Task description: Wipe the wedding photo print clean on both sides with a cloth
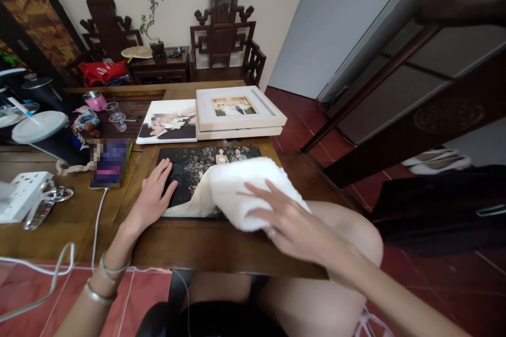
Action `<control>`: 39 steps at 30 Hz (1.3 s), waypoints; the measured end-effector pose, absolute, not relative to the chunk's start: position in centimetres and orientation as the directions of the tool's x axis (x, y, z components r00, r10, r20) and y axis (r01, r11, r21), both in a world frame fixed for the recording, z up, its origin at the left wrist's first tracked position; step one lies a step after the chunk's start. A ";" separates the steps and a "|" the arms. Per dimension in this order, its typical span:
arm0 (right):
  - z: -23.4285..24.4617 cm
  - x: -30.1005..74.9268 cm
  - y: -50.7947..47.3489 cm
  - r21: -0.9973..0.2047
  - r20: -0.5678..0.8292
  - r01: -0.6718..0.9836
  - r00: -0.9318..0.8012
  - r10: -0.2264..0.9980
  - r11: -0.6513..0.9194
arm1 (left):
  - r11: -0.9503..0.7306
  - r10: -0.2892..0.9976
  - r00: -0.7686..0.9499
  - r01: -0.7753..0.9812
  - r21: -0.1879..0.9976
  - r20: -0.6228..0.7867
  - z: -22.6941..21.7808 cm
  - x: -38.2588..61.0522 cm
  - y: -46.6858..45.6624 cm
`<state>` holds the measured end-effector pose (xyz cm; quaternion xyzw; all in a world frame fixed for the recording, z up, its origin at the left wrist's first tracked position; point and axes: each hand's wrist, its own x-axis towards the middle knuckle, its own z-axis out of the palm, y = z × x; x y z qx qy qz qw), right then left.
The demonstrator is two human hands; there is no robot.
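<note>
A dark wedding photo panel lies flat near the front edge of the wooden table. My left hand rests on its left edge, fingers spread flat. On the panel's right part is a folded white cloth, which hides that side of the picture. My right hand grips the cloth, with fingers bent over its near side. Just behind the panel lie a white-edged photo print and, to its right, light wooden picture frames stacked one on another.
On the left of the table are a phone with a cable, a white power strip, a claw hair clip, a lidded cup and a pink cup. A carved chair stands behind; another wooden chair is on the right.
</note>
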<state>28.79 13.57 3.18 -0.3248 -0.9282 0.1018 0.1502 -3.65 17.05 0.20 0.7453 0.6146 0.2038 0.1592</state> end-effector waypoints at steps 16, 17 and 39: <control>1.2 27.6 14.1 -0.180 0.301 0.638 -0.689 0.659 0.749 | -0.181 0.981 0.114 0.829 0.530 0.155 -0.3 -3.7 17.1; 1.0 27.7 12.1 -0.182 0.309 0.621 -0.700 0.644 0.763 | -0.184 0.980 0.116 0.830 0.526 0.160 -0.4 -3.7 17.1; 2.3 24.6 12.5 -0.293 0.144 0.615 -0.728 0.670 0.732 | -0.190 0.981 0.142 0.838 0.511 0.132 0.1 -3.5 16.9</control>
